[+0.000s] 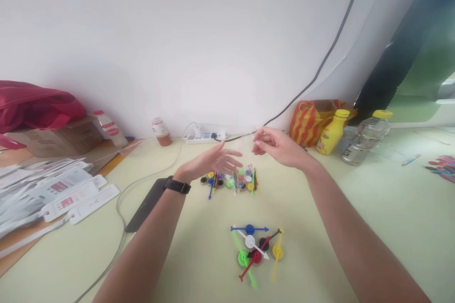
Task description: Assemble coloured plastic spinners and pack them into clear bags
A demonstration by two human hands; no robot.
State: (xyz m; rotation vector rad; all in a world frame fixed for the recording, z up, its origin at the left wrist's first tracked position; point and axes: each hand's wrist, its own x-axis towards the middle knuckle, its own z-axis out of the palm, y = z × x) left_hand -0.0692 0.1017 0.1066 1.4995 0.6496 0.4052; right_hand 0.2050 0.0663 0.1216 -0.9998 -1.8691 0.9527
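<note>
My left hand (216, 161), with a dark band on its wrist, is stretched out above a row of small coloured arrow spinners (231, 181); its fingers are apart. My right hand (275, 146) is raised to the right of it, thumb and fingers bent together. Whether something small sits between those fingertips is too blurred to tell. Nearer to me lies a loose group of plastic arrow spinners with round bases: a blue one (250, 230), a white one (250, 241), a green one (243, 258), a red one (256, 257), a yellow one (277, 252) and a black one (264, 245).
A dark phone-like slab (145, 206) and a cable lie left of my forearm. White tags (81, 199) are piled at the left. A power strip (206, 137), a bottle (161, 131), a striped bag (309, 123) and a yellow bottle (333, 132) stand along the wall.
</note>
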